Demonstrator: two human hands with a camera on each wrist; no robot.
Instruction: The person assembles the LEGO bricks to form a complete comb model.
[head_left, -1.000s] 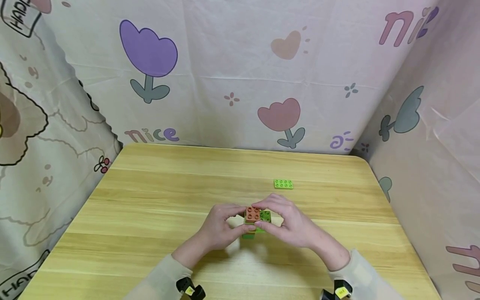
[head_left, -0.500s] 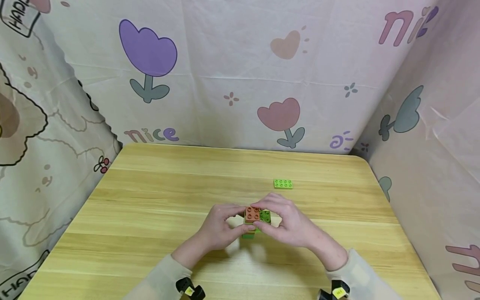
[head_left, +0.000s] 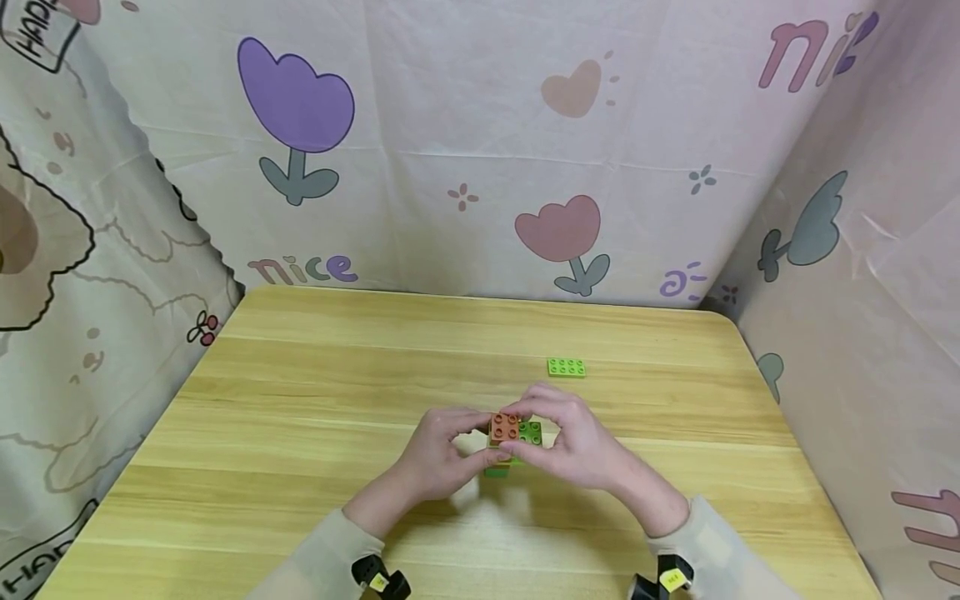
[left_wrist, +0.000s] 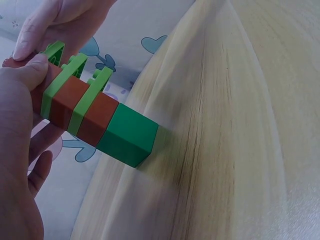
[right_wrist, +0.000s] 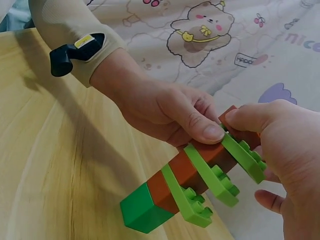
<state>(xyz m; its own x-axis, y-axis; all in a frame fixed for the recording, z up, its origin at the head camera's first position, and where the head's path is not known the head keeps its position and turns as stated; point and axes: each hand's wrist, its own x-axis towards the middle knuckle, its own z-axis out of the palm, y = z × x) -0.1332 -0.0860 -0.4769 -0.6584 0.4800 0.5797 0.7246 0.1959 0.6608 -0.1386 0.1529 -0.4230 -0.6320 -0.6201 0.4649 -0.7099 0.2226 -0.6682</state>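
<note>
Over a wooden table (head_left: 300,417) walled by flowered cloth (head_left: 450,125), both hands (head_left: 510,450) grip a brick stack (head_left: 512,433).

Green-and-brown striped brick stack (right_wrist: 185,185)

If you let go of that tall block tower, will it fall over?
Probably it would wobble or tip. The block tower is tall and narrow, standing on just one dark green block, and the light green plates stick out to one side. It looks stiff and light, being snapped plastic. Both the left hand and right hand keep a grip on it.
</note>
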